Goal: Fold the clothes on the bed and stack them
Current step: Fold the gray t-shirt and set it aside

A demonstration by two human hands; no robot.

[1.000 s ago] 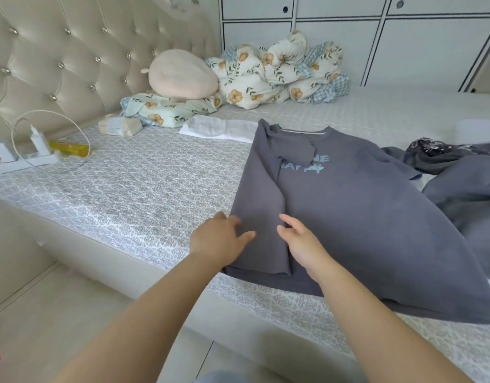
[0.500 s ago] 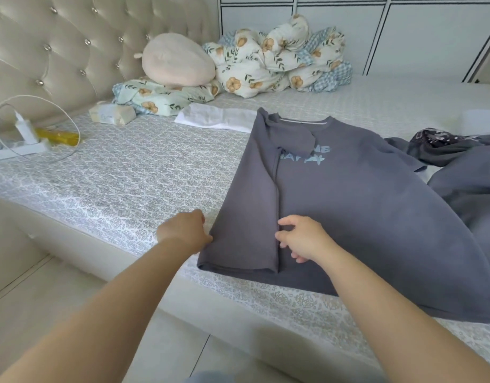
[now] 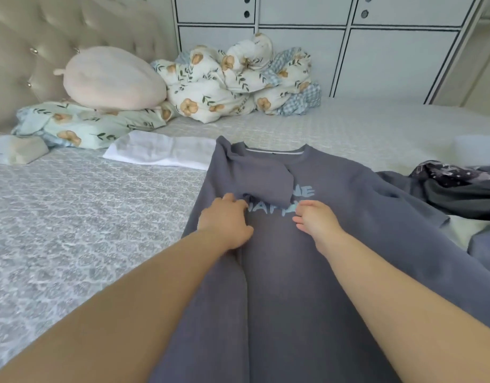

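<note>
A grey T-shirt (image 3: 348,244) with pale blue lettering lies face up on the bed (image 3: 72,217), collar pointing away from me. Its left side is folded inward along a lengthwise crease, and the left sleeve (image 3: 263,178) lies across the chest, covering part of the print. My left hand (image 3: 224,222) rests flat on the folded panel, fingertips at the sleeve's lower edge. To the right of the sleeve's corner, my right hand (image 3: 315,219) touches the shirt beside the lettering, its fingers pointing left. A folded white garment (image 3: 160,150) sits left of the collar.
Dark crumpled clothes (image 3: 459,189) lie at the right. A floral duvet (image 3: 232,78), a pink cushion (image 3: 111,78) and a floral pillow (image 3: 86,125) sit at the back by the tufted headboard (image 3: 22,51). A tissue pack (image 3: 14,150) is far left. White cabinets (image 3: 376,51) stand behind.
Both hands have left the shirt's hem at the bed's near edge and moved up to the chest by the folded sleeve. My view has leaned forward over the shirt.
</note>
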